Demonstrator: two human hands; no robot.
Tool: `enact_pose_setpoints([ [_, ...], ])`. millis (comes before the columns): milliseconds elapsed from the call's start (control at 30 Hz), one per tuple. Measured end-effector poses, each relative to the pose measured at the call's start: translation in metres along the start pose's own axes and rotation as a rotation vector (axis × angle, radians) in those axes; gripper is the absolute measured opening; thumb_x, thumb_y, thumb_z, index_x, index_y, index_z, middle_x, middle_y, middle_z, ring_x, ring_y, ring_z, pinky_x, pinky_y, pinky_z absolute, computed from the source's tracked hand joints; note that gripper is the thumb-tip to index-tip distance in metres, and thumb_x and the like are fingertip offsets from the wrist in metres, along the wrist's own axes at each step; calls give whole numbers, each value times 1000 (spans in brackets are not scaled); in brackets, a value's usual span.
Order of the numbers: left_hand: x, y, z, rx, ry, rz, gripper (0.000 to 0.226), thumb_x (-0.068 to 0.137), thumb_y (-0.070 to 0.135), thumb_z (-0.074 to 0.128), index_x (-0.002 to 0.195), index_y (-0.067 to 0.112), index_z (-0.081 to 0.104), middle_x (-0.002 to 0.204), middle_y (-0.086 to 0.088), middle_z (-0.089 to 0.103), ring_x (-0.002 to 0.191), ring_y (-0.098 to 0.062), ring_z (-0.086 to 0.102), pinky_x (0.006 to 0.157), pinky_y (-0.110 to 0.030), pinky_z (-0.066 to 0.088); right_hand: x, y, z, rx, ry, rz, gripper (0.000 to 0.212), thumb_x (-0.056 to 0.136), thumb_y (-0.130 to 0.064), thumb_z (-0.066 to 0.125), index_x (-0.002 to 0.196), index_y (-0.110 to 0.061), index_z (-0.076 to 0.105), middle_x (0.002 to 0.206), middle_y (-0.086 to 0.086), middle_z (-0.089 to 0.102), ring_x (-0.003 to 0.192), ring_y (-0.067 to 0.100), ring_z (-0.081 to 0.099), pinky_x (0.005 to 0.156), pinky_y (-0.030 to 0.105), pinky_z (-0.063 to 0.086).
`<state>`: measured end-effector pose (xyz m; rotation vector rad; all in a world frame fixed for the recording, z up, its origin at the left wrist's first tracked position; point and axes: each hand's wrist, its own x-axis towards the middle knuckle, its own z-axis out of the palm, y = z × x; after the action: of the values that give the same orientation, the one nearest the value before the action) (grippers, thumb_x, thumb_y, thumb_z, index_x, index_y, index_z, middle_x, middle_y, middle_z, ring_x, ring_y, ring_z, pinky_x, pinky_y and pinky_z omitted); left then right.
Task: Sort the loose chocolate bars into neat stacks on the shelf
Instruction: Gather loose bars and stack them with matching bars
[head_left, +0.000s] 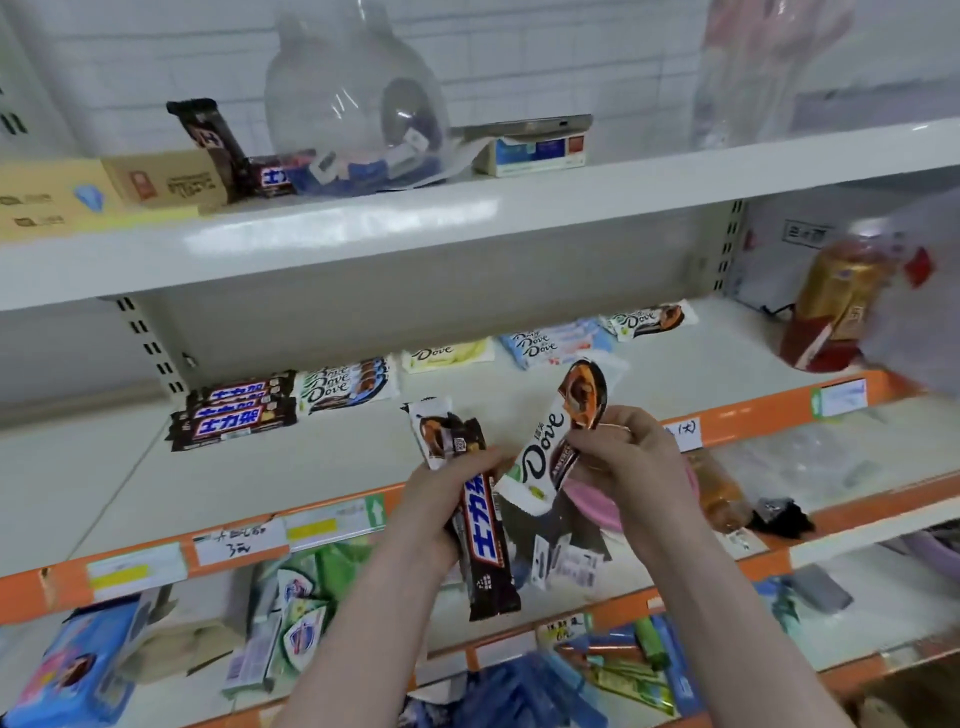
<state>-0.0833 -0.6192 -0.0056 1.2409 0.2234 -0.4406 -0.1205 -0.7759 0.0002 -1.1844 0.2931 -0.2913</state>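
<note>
Head view: left hand (441, 499) curled around two bars at once, a dark Snickers bar (485, 540) hanging down below the grip and a second brown-and-white bar (441, 434) sticking up above it. Right hand (631, 462) pinching a white Dove bar (550, 452) near its upper end, lower end tilted toward the left hand. Beyond both grips, on the shelf (311, 467): a Snickers stack (234, 415) and several Dove stacks (348, 384) in a row.

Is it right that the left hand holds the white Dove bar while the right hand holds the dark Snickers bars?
No, the hands are swapped. The head view shows the left hand gripping the dark Snickers bars, while the right hand pinches the white Dove bar.
</note>
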Motion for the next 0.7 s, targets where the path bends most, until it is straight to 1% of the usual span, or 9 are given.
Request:
enact_pose_setpoints([
  [100, 21, 1, 21, -6, -38, 6, 24, 68, 12, 75, 91, 6, 70, 80, -13, 74, 60, -23, 69, 65, -32, 53, 27, -8, -6, 75, -40, 18, 27, 77, 10, 60, 98, -1, 50, 91, 34, 47, 78, 31, 53, 52, 28, 53],
  [133, 27, 2, 27, -17, -45, 10, 27, 66, 12, 76, 92, 6, 70, 82, -13, 74, 63, -24, 69, 69, -33, 53, 37, -10, -7, 103, -49, 18, 27, 77, 11, 60, 99, -1, 49, 95, 39, 46, 79, 31, 53, 52, 27, 54],
  [200, 44, 6, 37, -8, -33, 23, 32, 62, 11, 77, 92, 5, 69, 79, -13, 73, 65, -25, 67, 74, -35, 52, 60, -11, -11, 100, -75, 15, 25, 77, 9, 60, 97, -2, 50, 94, 36, 50, 79, 31, 56, 56, 27, 55],
  [233, 52, 10, 41, 4, -20, 38, 28, 63, 10, 76, 89, 5, 68, 72, -11, 72, 61, -24, 65, 71, -34, 52, 72, -11, -13, 75, -86, 8, 23, 76, 8, 62, 93, -4, 51, 93, 30, 56, 76, 29, 60, 58, 27, 57],
  [300, 69, 21, 50, 24, 2, 62, 18, 67, 8, 75, 83, 6, 66, 55, -7, 66, 46, -19, 61, 57, -29, 49, 97, -14, -17, 41, -109, -8, 21, 75, 5, 65, 87, -7, 52, 88, 22, 61, 73, 24, 65, 59, 25, 57],
  [400, 92, 38, 65, 58, 16, 73, 18, 67, 8, 76, 81, 7, 64, 46, -6, 59, 38, -20, 56, 43, -28, 49, 129, -18, -30, 50, -152, -9, 23, 75, 2, 65, 87, -9, 50, 86, 21, 54, 75, 27, 60, 64, 24, 56],
  [500, 111, 50, 84, 106, 8, 129, 17, 67, 6, 75, 80, 7, 63, 46, -6, 59, 36, -19, 55, 41, -29, 50, 156, -25, -56, 116, -159, -24, 26, 76, 0, 65, 96, -9, 49, 81, 19, 57, 78, 27, 62, 65, 24, 56],
  [600, 126, 47, 102, 130, 19, 140, 18, 67, 4, 74, 81, 6, 63, 47, -7, 57, 36, -19, 53, 41, -29, 50, 176, -35, -83, 156, -107, 12, 36, 77, -2, 65, 108, -14, 53, 73, 11, 67, 67, 20, 66, 55, 21, 51],
  [700, 134, 38, 122, 149, 20, 108, 16, 68, 5, 73, 81, 7, 65, 50, -8, 61, 39, -21, 56, 45, -30, 51, 196, -43, -108, 73, -157, 18, 37, 76, -2, 66, 104, -25, 61, 66, 8, 66, 54, 15, 61, 49, 19, 47],
])
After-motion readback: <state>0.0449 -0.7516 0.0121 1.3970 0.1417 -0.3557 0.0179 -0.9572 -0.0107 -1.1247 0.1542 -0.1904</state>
